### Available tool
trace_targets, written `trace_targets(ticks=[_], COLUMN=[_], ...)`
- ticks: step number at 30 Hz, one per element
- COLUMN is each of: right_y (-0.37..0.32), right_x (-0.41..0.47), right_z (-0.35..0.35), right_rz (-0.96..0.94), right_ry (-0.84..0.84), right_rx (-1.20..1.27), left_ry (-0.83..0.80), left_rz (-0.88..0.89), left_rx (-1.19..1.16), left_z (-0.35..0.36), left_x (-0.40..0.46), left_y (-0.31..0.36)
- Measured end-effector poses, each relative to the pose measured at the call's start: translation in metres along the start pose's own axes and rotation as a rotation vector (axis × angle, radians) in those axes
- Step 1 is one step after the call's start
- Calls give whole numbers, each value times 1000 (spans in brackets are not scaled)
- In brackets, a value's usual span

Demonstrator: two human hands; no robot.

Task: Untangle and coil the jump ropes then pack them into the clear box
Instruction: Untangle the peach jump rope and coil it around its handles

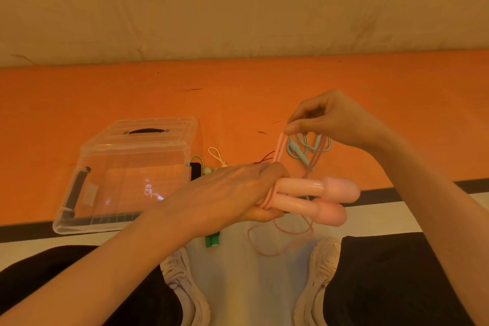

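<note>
My left hand grips the two pink jump rope handles side by side, with a few turns of pink cord wound around them at my fingers. My right hand is raised above and pinches the pink cord, pulling it up taut from the handles. Loose pink cord hangs in loops below. A light blue jump rope lies tangled on the orange surface behind my right hand. Green rope handles poke out under my left wrist. The clear box stands open at the left.
The box lid with a black handle lies just behind the box. A white cord loop and a thin red cord lie between the box and my hands. My knees and pale shoes are below the surface's edge.
</note>
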State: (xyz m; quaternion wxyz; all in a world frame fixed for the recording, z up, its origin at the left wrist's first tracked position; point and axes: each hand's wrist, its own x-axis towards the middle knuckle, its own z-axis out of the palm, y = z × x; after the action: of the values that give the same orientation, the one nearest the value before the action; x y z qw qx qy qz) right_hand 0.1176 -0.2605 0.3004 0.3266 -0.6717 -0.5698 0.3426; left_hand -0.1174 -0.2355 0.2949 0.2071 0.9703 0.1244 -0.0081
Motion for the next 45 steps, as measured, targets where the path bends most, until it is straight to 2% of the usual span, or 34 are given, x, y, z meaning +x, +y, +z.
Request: trace_targets(ticks=[4,6,12,18,21,26,31,36,40,45], right_y=[6,6,5,5,5,6,10,12,15,19], right_x=[-2,-2,1,4,5,3,6,6,6,4], right_z=[-5,-6,-2,-1,2,6,6,8,8,-2], right_rz=[38,54,62,93,82,79,109,100,87,111], right_ry=[-82,-68,-41,-95,-124,-112,-97,-119,-75,-18], right_rx=[36,86,134,169,168,148,187,160,183,207], left_ry=[0,11,117,342,395,385,425,359,341,321], left_rz=[-25,-18,109,104,86,124,47,21,12,9], left_rx=[-6,-14,36,10,47,183,50,33,54,-48], left_z=[-2,-3,-3,-15,-15,-10,-8,-12,-10,-10], left_x=[-2,-4,-9,-7,-6,-3,-3,-4,-5,-12], left_y=[-8,-8,4,0,0,4,6,4,0,-8])
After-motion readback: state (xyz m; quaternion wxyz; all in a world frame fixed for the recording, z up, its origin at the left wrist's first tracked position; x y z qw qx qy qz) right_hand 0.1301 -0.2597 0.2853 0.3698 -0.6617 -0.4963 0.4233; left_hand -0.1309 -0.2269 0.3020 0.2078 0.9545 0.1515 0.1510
